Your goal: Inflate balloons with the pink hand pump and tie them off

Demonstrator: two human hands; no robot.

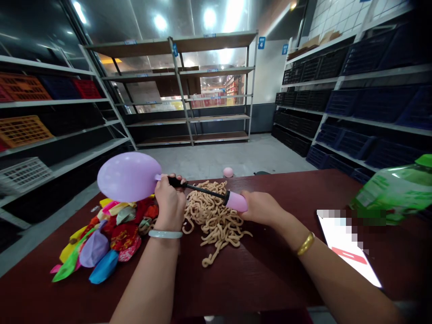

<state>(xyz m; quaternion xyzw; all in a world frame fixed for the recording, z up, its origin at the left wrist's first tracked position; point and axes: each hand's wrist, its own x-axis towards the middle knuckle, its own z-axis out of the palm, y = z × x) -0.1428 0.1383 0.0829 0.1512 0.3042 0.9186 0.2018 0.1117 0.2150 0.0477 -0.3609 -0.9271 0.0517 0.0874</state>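
Observation:
An inflated purple balloon (130, 177) points left from my left hand (171, 198), whose fingers are wrapped round its neck and the black nozzle end of a hand pump. My right hand (261, 207) is closed on the pink body of the pump (236, 201). Between the two hands the black rod shows, drawn out of the pump body. Under it lies a heap of tan, rope-like twisted pieces (216, 220). Left of my left wrist is a pile of colourful limp balloons or cloth pieces (124, 236); which of these, I cannot tell.
A lit phone (347, 247) and a green bottle (393, 191) are on the right of the dark red table (263, 279). A small pink ball (228, 172) shows beyond its far edge. Shelves with crates (378, 103) stand on both sides.

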